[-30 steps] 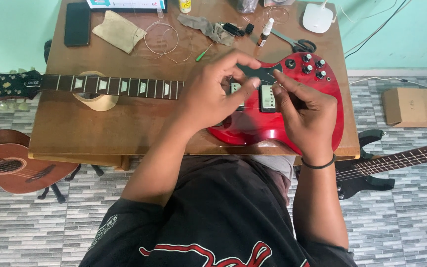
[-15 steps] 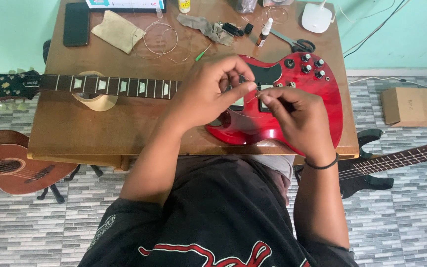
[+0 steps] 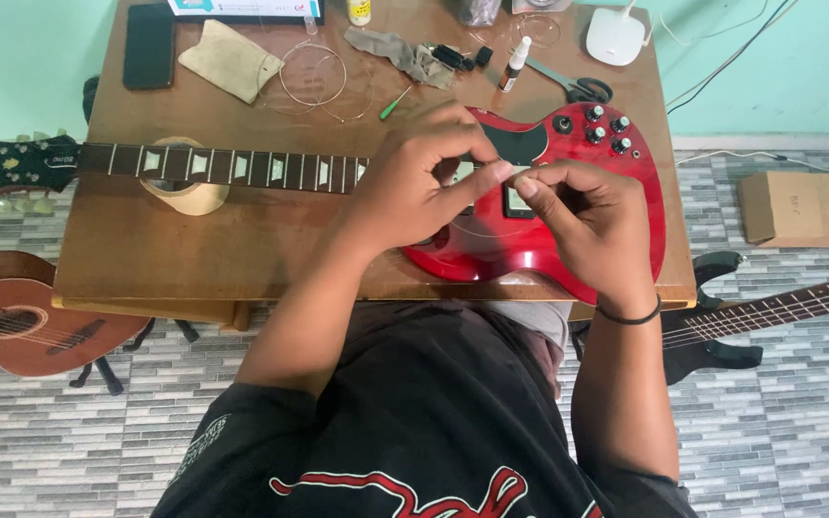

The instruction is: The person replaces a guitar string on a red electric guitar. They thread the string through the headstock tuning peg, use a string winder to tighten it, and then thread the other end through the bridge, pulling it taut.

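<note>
Two bare hands meet over the red electric guitar, which lies flat on the wooden table, neck pointing left. Left hand: thumb and forefinger pinched together above the pickups. Right hand: fingertips pinched, touching the left's; what they grip is too thin to tell. Beyond: coiled strings, scissors, green screwdriver.

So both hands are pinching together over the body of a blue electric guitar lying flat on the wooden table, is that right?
Not quite. The electric guitar is red, not blue, as the head view shows. The rest stands: the left hand and right hand pinch together over its body, and it lies flat on the wooden table.
</note>
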